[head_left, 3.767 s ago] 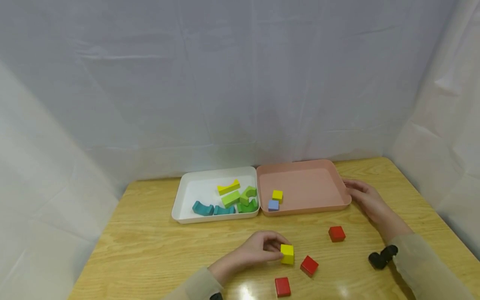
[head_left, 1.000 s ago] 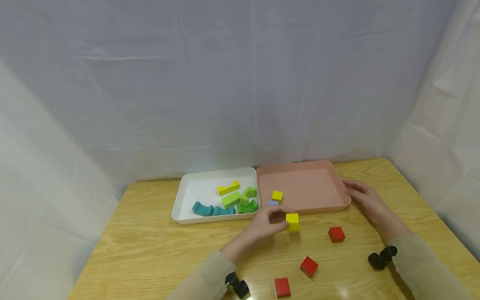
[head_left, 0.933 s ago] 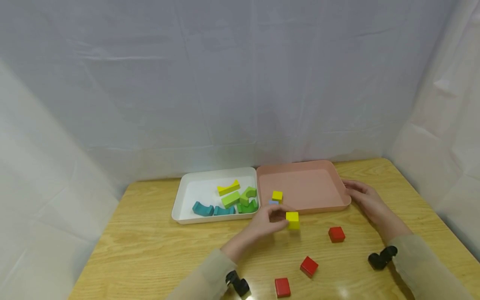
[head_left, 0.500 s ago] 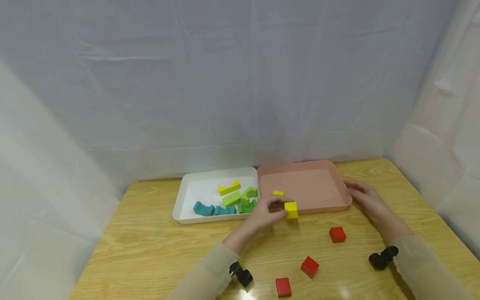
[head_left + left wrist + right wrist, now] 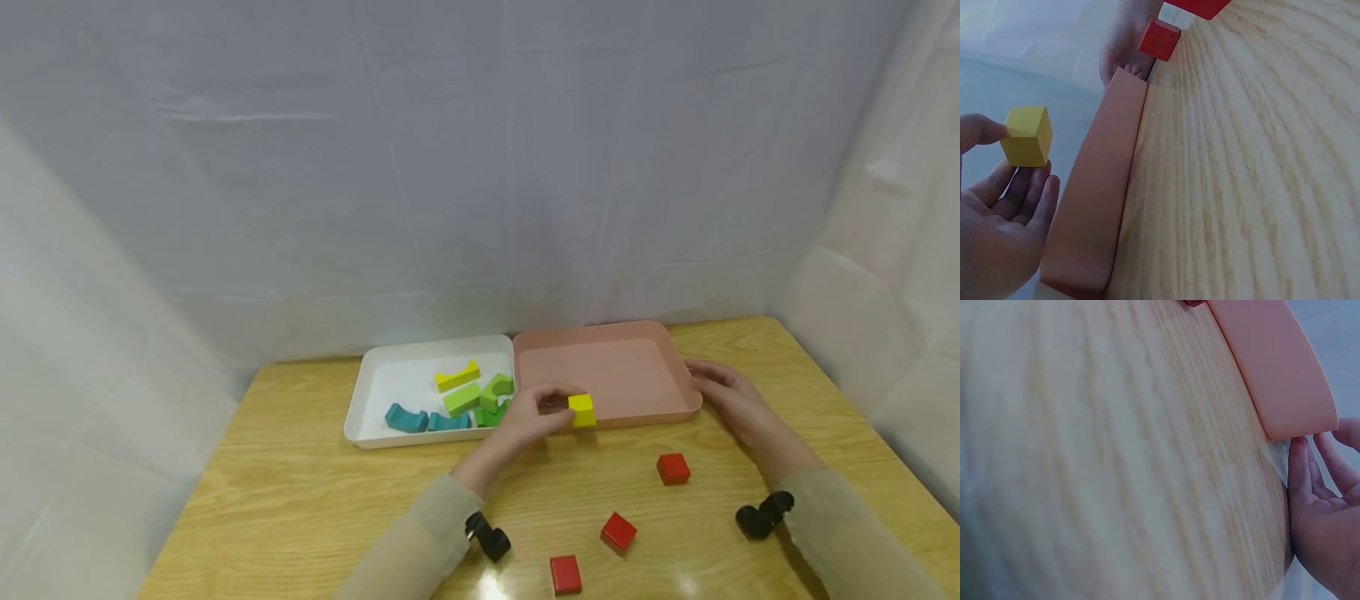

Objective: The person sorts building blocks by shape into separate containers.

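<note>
My left hand (image 5: 528, 417) pinches a yellow cube (image 5: 581, 411) between thumb and fingers, raised over the front wall of the pink tray (image 5: 622, 371). The left wrist view shows the cube (image 5: 1025, 137) held at the fingertips, beside the tray's outer wall (image 5: 1094, 187). At the tray's right end, my right hand (image 5: 733, 404) touches the outer side with extended fingers; the right wrist view has those fingertips against the tray wall (image 5: 1279, 375). The front-left corner inside the pink tray is hidden behind my left hand.
Left of the pink tray, against it, stands a white tray (image 5: 397, 375) holding several yellow, green and teal blocks, some curved. On the wooden table in front lie three red cubes, one (image 5: 673, 469) near the pink tray. White cloth (image 5: 480, 167) hangs behind and at the sides.
My left hand has lifted the yellow cube from the table and carried it forward to the pink tray's front edge, covering the small yellow and lilac cubes inside. My right hand has stayed put.
</note>
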The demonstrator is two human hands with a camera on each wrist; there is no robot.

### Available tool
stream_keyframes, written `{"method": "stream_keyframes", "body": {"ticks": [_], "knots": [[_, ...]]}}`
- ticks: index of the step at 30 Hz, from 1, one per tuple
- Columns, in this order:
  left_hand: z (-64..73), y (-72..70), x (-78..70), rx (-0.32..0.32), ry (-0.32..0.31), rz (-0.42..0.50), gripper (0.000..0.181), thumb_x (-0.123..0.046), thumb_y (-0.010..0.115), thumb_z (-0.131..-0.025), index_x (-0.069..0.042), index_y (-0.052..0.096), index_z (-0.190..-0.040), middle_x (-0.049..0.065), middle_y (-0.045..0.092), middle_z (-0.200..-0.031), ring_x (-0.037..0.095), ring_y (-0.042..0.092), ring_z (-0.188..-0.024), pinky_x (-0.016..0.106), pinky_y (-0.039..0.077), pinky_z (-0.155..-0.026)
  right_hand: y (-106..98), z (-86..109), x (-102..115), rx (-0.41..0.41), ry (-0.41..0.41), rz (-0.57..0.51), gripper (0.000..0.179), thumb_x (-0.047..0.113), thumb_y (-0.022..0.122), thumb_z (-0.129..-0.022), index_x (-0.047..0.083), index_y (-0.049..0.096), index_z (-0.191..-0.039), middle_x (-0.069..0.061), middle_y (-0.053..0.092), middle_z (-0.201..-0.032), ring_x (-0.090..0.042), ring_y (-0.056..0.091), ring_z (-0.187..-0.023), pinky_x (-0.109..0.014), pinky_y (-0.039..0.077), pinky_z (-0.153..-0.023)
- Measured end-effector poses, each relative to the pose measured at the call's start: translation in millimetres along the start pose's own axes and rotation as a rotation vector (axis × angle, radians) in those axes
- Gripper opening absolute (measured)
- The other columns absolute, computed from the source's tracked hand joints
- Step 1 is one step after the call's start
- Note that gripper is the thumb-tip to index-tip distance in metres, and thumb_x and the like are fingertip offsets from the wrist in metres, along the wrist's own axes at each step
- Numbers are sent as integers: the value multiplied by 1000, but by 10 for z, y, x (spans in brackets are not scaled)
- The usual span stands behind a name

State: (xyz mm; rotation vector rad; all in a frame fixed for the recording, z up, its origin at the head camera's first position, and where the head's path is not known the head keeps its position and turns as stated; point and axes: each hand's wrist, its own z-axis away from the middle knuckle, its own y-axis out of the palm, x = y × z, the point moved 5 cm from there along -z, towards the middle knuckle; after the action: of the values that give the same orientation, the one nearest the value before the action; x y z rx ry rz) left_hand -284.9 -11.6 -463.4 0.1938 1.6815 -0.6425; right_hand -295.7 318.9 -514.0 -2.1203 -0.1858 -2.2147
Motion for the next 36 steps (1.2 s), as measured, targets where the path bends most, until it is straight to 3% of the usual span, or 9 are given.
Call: {"method": "stream_keyframes", "body": {"ticks": [4,10,16,23,31,36], "knots": [[-26,2,30,-19,-16,1,37,-7,69,-99,2,69,-134,21,69,-138,30,67,-121,30,57,-108,1,6,4,-2,-1,9,32,10,57,-110,24,67,-137,26,73,-116,8,68,-105,-9,55,-88],[-83,-5,53,-39,-48,11,36,-6,69,-99,2,69,-134,22,69,-137,31,67,-122,32,58,-106,-3,3,7,8,-24,-6,36,10,57,-110,15,64,-145,24,74,-117,8,68,-106,-9,55,-89],[-137,-11,66,-51,-75,-8,37,-6,70,-98,3,69,-135,22,69,-137,36,67,-124,36,58,-108,-15,-27,-3,7,-27,3,34,8,56,-110,21,67,-139,25,73,-117,9,68,-106,-9,54,-89],[-172,-5,91,-66,-135,-28,36,-8,74,-97,-3,72,-133,17,72,-132,26,69,-114,28,63,-89,-4,-12,-2,-2,-14,13,33,9,57,-110,23,68,-138,26,73,-115,8,68,-104,-8,54,-88],[-215,12,127,-94,-175,-73,33,-7,76,-97,-5,74,-129,14,74,-127,21,69,-107,29,62,-91,-1,-21,-3,-1,4,32,33,11,57,-110,31,69,-134,28,72,-115,9,67,-104,-8,54,-88],[-232,17,131,-98,-185,-83,33,-7,77,-96,-6,75,-128,14,74,-125,20,69,-105,30,63,-90,-7,-28,-3,-9,10,43,33,11,57,-110,27,67,-137,29,71,-116,10,67,-104,-7,53,-88]]}}
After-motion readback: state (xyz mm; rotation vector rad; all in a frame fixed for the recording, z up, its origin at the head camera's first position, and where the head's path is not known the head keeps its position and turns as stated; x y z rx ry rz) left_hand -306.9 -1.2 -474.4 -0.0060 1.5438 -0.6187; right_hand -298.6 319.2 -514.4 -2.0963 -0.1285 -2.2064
